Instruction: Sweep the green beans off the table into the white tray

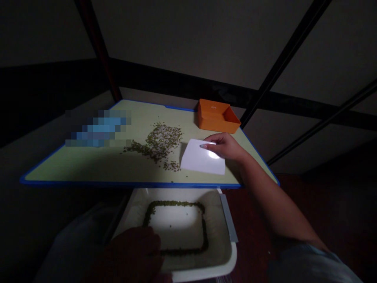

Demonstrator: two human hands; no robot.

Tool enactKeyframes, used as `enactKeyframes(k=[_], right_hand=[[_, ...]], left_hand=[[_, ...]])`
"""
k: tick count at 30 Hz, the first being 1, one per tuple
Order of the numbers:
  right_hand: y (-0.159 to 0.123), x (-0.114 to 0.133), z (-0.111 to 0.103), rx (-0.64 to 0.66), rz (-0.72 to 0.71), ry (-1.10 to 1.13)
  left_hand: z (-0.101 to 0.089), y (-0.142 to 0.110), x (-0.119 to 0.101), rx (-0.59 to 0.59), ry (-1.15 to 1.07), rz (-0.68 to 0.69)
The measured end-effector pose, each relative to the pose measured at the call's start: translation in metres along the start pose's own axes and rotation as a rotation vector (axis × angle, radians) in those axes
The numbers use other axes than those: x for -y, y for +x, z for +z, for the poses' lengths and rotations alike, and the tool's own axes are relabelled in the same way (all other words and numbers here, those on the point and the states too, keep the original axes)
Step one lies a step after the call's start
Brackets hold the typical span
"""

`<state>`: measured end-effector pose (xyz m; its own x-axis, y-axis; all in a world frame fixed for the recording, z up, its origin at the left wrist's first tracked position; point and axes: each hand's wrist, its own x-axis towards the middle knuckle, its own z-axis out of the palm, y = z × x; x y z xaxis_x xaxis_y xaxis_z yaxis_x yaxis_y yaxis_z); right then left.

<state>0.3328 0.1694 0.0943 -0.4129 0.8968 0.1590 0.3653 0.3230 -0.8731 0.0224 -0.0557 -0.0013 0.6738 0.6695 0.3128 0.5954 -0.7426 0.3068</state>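
My right hand (225, 145) pinches a white plastic scraper (197, 159), its thumb on the face toward me and its fingers behind. The scraper stands tilted on the pale yellow board with a blue rim (73, 165). Just left of its edge lies a loose scatter of small greenish-brown grains or seeds (159, 141). Below the board's near edge sits a white basin (226, 257), with more grains gathered in a band around its floor. My left hand (137, 249), in deep shadow, is curled over the basin's near left corner.
An orange open box (216, 118) stands at the board's far right corner. On the left of the board lies a blue item (100, 131), blurred by pixels. Dark-framed wall panels (182, 43) rise behind. Reddish floor (259, 228) shows at the right.
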Motion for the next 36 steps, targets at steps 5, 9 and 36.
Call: enactKeyframes(k=[5,9,36], right_hand=[[-0.006,0.001,-0.01,-0.034,0.04,-0.011],[-0.011,0.004,-0.011,0.031,0.089,-0.03],[-0.014,0.003,-0.006,0.067,0.086,-0.049]], left_hand=[[0.0,0.001,-0.003,-0.069,-0.063,-0.002],[-0.007,0.007,-0.005,-0.104,-0.079,-0.002],[-0.002,-0.001,-0.01,-0.06,-0.021,-0.064]])
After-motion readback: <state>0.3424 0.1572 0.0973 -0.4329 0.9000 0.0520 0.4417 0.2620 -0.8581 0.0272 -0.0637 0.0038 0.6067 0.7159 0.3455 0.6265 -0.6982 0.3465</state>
